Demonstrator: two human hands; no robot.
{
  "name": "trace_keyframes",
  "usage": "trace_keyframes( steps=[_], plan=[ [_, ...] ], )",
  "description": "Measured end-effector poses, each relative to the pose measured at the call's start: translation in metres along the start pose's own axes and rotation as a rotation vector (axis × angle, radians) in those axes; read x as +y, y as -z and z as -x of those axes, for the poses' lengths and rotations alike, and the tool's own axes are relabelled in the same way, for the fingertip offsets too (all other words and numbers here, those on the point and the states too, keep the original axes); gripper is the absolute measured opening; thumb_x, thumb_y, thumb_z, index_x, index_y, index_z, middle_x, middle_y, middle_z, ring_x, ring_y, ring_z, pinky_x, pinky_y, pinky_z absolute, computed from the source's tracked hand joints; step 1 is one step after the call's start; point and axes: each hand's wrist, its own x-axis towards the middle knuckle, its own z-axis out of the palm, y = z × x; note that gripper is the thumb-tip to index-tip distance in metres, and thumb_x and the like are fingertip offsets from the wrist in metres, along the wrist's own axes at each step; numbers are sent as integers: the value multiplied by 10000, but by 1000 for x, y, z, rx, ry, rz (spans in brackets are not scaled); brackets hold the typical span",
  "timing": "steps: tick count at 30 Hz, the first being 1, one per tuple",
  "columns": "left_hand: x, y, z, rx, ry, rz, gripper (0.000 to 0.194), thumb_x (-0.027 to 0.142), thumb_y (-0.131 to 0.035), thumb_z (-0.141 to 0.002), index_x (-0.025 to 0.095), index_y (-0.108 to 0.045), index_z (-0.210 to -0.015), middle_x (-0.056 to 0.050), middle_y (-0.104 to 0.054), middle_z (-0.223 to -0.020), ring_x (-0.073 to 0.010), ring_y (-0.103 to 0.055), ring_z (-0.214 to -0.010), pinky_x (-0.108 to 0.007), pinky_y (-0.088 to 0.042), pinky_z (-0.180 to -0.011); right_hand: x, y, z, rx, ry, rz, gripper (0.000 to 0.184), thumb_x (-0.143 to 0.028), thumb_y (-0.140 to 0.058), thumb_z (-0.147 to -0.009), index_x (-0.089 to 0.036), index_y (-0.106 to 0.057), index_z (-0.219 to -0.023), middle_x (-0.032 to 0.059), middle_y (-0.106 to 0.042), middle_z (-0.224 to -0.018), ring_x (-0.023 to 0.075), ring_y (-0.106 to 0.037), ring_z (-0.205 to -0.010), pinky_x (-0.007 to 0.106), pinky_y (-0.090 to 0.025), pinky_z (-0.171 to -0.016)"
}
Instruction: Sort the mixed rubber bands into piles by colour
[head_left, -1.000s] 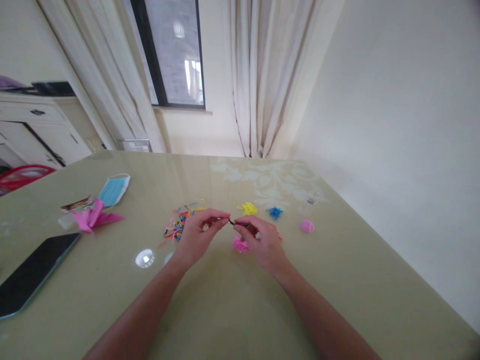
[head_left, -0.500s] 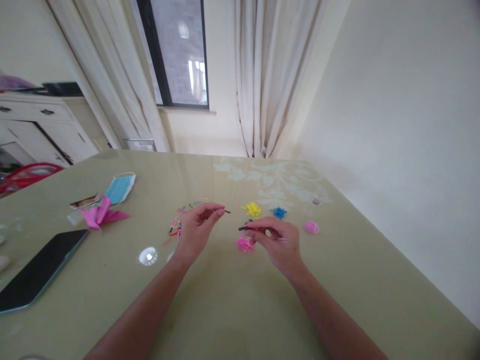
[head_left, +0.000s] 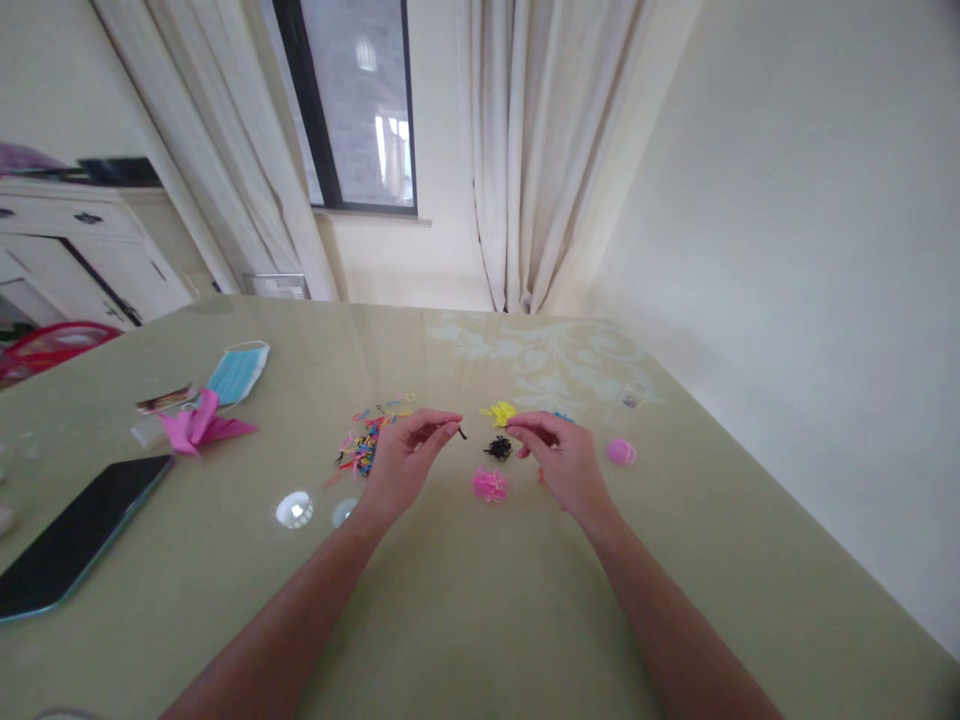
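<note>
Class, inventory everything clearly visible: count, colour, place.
mixed bands: one heap, multicoloured, centre-left
band piles: four, yellow, black, pink, blue, centre
part-hidden item: one, orange, centre
rounded object: one, pink, right
domes: two, clear, left
face mask: one, blue, left
origami crane: one, pink, left
smartphone: one, black, left
table: one, greenish, foreground
window: one, black-framed, back
curtains: two, cream, back
cabinet: one, white, left
curved object: one, red, left
held band: one, black, centre
left hand, right hand: two, bare, centre

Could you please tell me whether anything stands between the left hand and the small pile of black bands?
Nothing visible does: the left hand pinches a thin black band, and only greenish tabletop shows between it and the black pile.
</note>
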Motion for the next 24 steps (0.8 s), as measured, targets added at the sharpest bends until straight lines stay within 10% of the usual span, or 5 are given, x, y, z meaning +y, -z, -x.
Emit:
trace_keyframes(
  steps=[13, 24],
  plan=[
    [0, -6, 4, -38, -34, -73, 190, 407, -799, -870, 232, -861, -914, -52, -839, -858, -176, -707, -704, -283, -553, -659, 28, -12, 0, -163, 59, 628, 161, -240, -691, -1003, -228, -846, -960, 79, -808, -990, 243, -733, -915, 354, -531, -824],
    [19, -3, 11, -39, -211, -84, 176, 393, -789, -926, 230, -848, -896, -32, -815, -813, -158, -690, -706, -264, -536, -660, -17, -5, 9, -60, 296, 50, 240, -445, -772, -984, -220, -815, -1056, 29, -754, -838, 142, -553, -622, 274, -438, -575]
  ],
)
